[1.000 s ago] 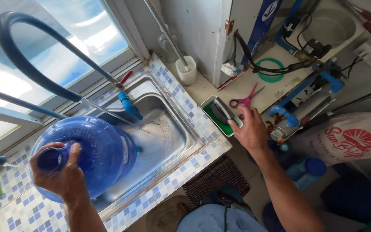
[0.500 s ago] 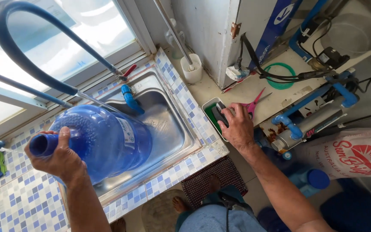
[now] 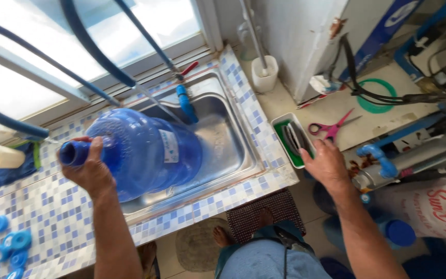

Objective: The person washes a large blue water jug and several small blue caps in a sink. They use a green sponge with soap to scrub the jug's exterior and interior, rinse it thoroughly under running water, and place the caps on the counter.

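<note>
My left hand has a clenched grip around the neck of the big blue water jug, which lies tilted on its side over the steel sink, mouth pointing left past the tiled surface. I judge it best to keep that grip firm and low on the neck so the round body cannot roll off the sink edge. My right hand rests open, grasping nothing, at the near end of a small white tray with a green pad and brushes in it. The jug looks empty. A white cup farther back holds a pole. Blue caps lie at the near left.
</note>
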